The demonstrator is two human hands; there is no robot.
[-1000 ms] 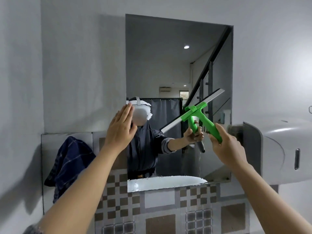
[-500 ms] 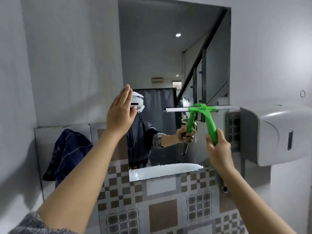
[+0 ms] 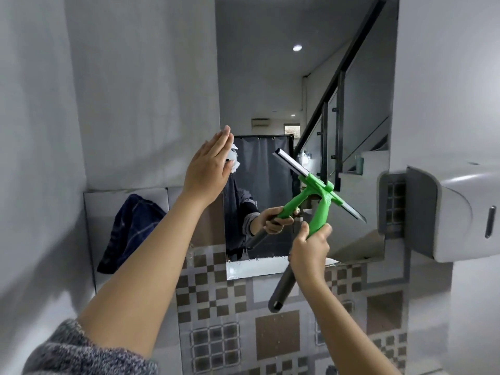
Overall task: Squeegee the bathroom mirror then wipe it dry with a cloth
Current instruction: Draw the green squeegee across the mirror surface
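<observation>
A tall mirror (image 3: pixel 270 85) hangs on the grey wall ahead. My right hand (image 3: pixel 309 255) grips the handle of a green squeegee (image 3: pixel 320 212). Its blade lies against the lower right of the glass, slanting down to the right, and its grey handle end sticks out below my fist. My left hand (image 3: pixel 208 169) is raised flat with straight fingers at the mirror's left edge; whether it touches the glass I cannot tell. A dark blue checked cloth (image 3: pixel 130 228) hangs on the wall ledge to the left of the mirror.
A white wall dispenser (image 3: pixel 454 212) juts out at the right, close to the squeegee blade's tip. Patterned brown and grey tiles (image 3: pixel 232 307) cover the wall below the mirror. A side wall (image 3: pixel 32 158) stands close on the left.
The squeegee blade has swung from tilted up-right, through level, to slanting down-right. My view has moved closer and lower. My left hand stays raised at the mirror's left edge.
</observation>
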